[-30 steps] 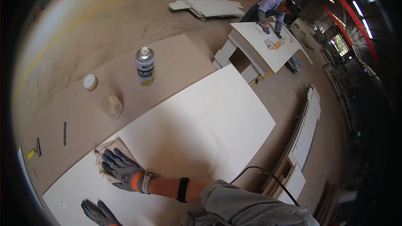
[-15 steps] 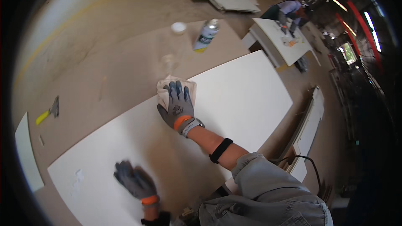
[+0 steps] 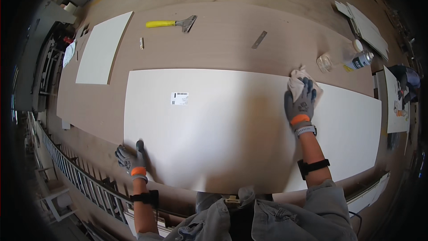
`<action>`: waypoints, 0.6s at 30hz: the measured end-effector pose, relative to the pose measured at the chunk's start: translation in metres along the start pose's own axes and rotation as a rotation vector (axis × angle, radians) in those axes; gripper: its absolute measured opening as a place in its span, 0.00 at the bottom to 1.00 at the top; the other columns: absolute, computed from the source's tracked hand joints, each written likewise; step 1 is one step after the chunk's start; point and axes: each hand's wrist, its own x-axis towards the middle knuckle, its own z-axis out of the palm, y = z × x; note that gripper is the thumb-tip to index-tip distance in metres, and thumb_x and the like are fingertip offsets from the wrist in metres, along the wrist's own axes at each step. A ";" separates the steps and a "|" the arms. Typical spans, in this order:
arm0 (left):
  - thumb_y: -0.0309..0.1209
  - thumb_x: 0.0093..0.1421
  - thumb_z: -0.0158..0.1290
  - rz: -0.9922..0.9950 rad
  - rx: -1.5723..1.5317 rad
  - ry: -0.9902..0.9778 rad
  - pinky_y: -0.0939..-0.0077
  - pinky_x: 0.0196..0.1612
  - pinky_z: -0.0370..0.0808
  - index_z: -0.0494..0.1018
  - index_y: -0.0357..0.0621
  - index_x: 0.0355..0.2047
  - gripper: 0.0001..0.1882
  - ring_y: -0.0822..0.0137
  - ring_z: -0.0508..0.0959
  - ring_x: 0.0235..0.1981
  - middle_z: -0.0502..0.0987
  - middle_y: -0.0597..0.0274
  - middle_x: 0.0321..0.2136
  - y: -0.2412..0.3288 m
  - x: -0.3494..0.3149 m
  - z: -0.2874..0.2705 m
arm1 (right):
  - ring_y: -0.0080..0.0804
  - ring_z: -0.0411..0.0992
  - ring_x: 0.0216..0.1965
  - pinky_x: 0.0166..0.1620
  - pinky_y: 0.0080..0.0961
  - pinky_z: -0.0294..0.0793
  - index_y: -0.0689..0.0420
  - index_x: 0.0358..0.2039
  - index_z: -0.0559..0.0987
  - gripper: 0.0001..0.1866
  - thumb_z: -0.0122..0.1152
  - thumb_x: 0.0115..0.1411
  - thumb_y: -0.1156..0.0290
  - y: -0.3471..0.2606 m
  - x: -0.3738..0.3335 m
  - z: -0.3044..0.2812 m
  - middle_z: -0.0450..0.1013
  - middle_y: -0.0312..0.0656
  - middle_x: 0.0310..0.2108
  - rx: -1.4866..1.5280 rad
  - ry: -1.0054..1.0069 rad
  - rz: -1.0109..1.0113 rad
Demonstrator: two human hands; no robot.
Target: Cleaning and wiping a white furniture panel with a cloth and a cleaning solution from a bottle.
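A long white panel (image 3: 214,125) lies flat on a brown-topped table, with a small printed label (image 3: 180,98) on its left part. Near the panel's far edge, my gloved right hand (image 3: 301,100) presses on a crumpled pale cloth (image 3: 317,97), its fingers lying over it. My left hand (image 3: 130,157), also gloved, is at the panel's near left corner. Its thumb is spread away from the fingers and rests by the edge; the fingers reach past the panel's side. Beyond the right hand stand a clear bottle with a white cap (image 3: 357,46) and a spray can (image 3: 359,61).
On the brown tabletop (image 3: 223,40) lie a yellow-handled scraper (image 3: 167,23), a flat metal blade (image 3: 259,39) and a short pale stick (image 3: 141,43). A smaller white panel (image 3: 103,49) is at the left. Another person (image 3: 410,80) works at a table on the far right. Rollers (image 3: 84,174) run along the near left.
My view has swung to the left. My left hand has gone from above the panel to its near left corner. My right hand remains on the cloth near the far edge.
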 end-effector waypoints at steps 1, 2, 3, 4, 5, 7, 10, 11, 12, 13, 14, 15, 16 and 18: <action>0.64 0.53 0.48 -0.064 0.032 -0.016 0.54 0.62 0.55 0.59 0.32 0.59 0.48 0.45 0.59 0.61 0.63 0.41 0.57 -0.007 0.000 0.000 | 0.46 0.43 0.69 0.68 0.41 0.39 0.60 0.65 0.54 0.37 0.45 0.62 0.50 0.008 -0.002 0.005 0.48 0.51 0.67 -0.079 0.003 -0.002; 0.67 0.53 0.44 -0.105 -0.091 -0.185 0.58 0.62 0.58 0.56 0.31 0.60 0.51 0.43 0.63 0.59 0.64 0.37 0.56 0.007 0.000 -0.010 | 0.46 0.43 0.69 0.68 0.41 0.39 0.60 0.65 0.54 0.37 0.44 0.62 0.50 0.012 0.000 0.008 0.48 0.51 0.67 -0.058 0.009 0.054; 0.67 0.53 0.44 -0.114 -0.085 -0.181 0.58 0.62 0.58 0.56 0.31 0.60 0.51 0.43 0.63 0.59 0.64 0.37 0.56 0.014 0.000 -0.014 | 0.46 0.42 0.69 0.68 0.41 0.38 0.60 0.65 0.54 0.37 0.44 0.62 0.50 0.003 0.001 0.008 0.48 0.51 0.67 -0.027 0.014 0.110; 0.67 0.53 0.44 -0.098 -0.071 -0.237 0.59 0.61 0.60 0.57 0.30 0.60 0.51 0.42 0.64 0.58 0.65 0.37 0.55 0.019 0.001 -0.017 | 0.46 0.42 0.69 0.68 0.41 0.38 0.60 0.65 0.54 0.37 0.44 0.62 0.50 -0.007 0.001 0.007 0.48 0.51 0.67 -0.020 0.011 0.102; 0.67 0.53 0.44 -0.088 -0.054 -0.286 0.60 0.60 0.62 0.57 0.30 0.60 0.51 0.42 0.66 0.56 0.66 0.37 0.54 0.016 0.005 -0.018 | 0.46 0.42 0.69 0.68 0.42 0.38 0.60 0.65 0.54 0.36 0.44 0.62 0.50 -0.031 0.003 -0.002 0.48 0.51 0.67 0.006 -0.021 0.053; 0.66 0.54 0.46 -0.052 -0.020 -0.194 0.58 0.57 0.64 0.62 0.31 0.56 0.48 0.42 0.67 0.54 0.68 0.38 0.52 -0.001 0.013 -0.002 | 0.46 0.42 0.69 0.68 0.43 0.37 0.60 0.65 0.56 0.35 0.43 0.63 0.50 -0.072 0.000 -0.003 0.48 0.51 0.67 0.077 0.016 -0.076; 0.59 0.54 0.51 0.023 -0.218 -0.206 0.56 0.50 0.68 0.67 0.33 0.48 0.38 0.41 0.72 0.48 0.72 0.38 0.44 0.003 0.020 -0.002 | 0.46 0.40 0.69 0.69 0.45 0.35 0.59 0.65 0.55 0.36 0.41 0.63 0.49 -0.137 0.005 -0.005 0.47 0.51 0.67 0.098 -0.036 -0.224; 0.59 0.54 0.51 0.013 -0.228 -0.208 0.56 0.50 0.68 0.67 0.33 0.48 0.38 0.41 0.72 0.48 0.72 0.38 0.44 0.007 0.021 -0.002 | 0.46 0.39 0.70 0.69 0.45 0.34 0.59 0.65 0.54 0.36 0.40 0.63 0.48 -0.154 0.009 0.002 0.46 0.51 0.67 0.096 -0.037 -0.285; 0.58 0.54 0.52 0.048 -0.298 -0.204 0.56 0.49 0.68 0.67 0.33 0.47 0.37 0.42 0.72 0.46 0.73 0.39 0.43 0.013 0.019 -0.009 | 0.46 0.38 0.70 0.69 0.45 0.32 0.59 0.65 0.54 0.37 0.38 0.63 0.48 -0.172 0.012 0.008 0.46 0.51 0.68 0.098 -0.040 -0.347; 0.58 0.54 0.52 0.083 -0.370 -0.199 0.55 0.48 0.68 0.68 0.33 0.46 0.36 0.42 0.72 0.45 0.73 0.40 0.41 0.016 0.017 -0.013 | 0.46 0.38 0.70 0.69 0.45 0.32 0.59 0.65 0.54 0.37 0.38 0.63 0.48 -0.189 0.020 0.012 0.46 0.51 0.68 0.093 -0.038 -0.358; 0.57 0.55 0.52 0.097 -0.345 -0.175 0.55 0.46 0.69 0.68 0.34 0.45 0.34 0.43 0.73 0.44 0.74 0.42 0.40 0.013 0.017 -0.014 | 0.46 0.37 0.70 0.69 0.44 0.31 0.59 0.65 0.53 0.37 0.38 0.63 0.47 -0.208 0.028 0.016 0.45 0.51 0.68 0.079 -0.045 -0.401; 0.56 0.55 0.52 0.096 -0.300 -0.171 0.55 0.47 0.68 0.68 0.35 0.46 0.34 0.42 0.73 0.43 0.74 0.42 0.39 0.009 0.017 -0.012 | 0.45 0.36 0.70 0.69 0.44 0.30 0.59 0.66 0.53 0.37 0.37 0.63 0.47 -0.231 0.035 0.018 0.45 0.51 0.68 0.060 -0.056 -0.441; 0.55 0.55 0.53 0.104 -0.328 -0.162 0.54 0.47 0.68 0.67 0.36 0.46 0.34 0.42 0.72 0.42 0.73 0.42 0.39 0.006 0.016 -0.012 | 0.44 0.36 0.70 0.69 0.43 0.31 0.58 0.66 0.53 0.37 0.38 0.63 0.48 -0.256 0.042 0.019 0.45 0.50 0.68 0.081 -0.095 -0.439; 0.54 0.54 0.55 0.094 -0.386 -0.181 0.55 0.47 0.67 0.65 0.36 0.48 0.34 0.42 0.72 0.42 0.73 0.42 0.37 0.007 0.016 -0.016 | 0.44 0.37 0.70 0.69 0.43 0.32 0.58 0.66 0.53 0.37 0.39 0.62 0.48 -0.310 0.048 0.023 0.46 0.49 0.68 0.082 -0.082 -0.492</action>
